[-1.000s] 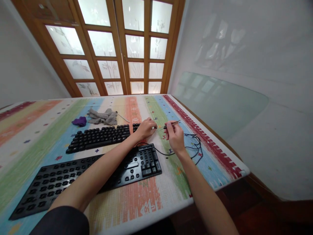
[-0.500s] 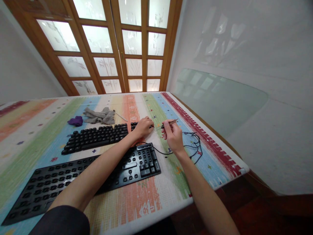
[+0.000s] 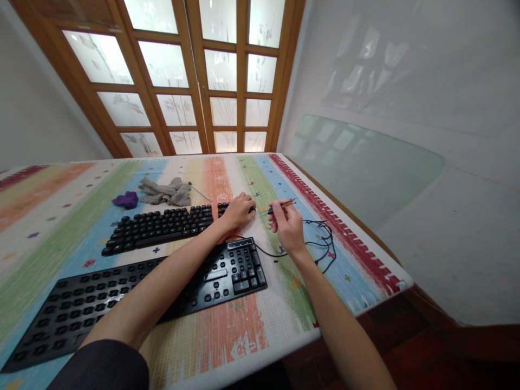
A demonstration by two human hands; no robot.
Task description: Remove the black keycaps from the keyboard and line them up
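My left hand rests curled on the right end of the far black keyboard, fingers closed over its edge. My right hand pinches a thin metal tool, whose tip points left toward my left hand's fingers. A nearer black keyboard lies under my left forearm; many of its keycaps are off. A black cable loops on the cloth just right of my right hand.
A striped, colourful cloth covers the table. A grey rag, a purple lump and a thin metal rod lie behind the far keyboard. The table's right edge drops off near a white wall.
Both hands stay almost still at the far keyboard's right end. The camera has shifted slightly, so the scene sits a little lower and further left than one second ago.
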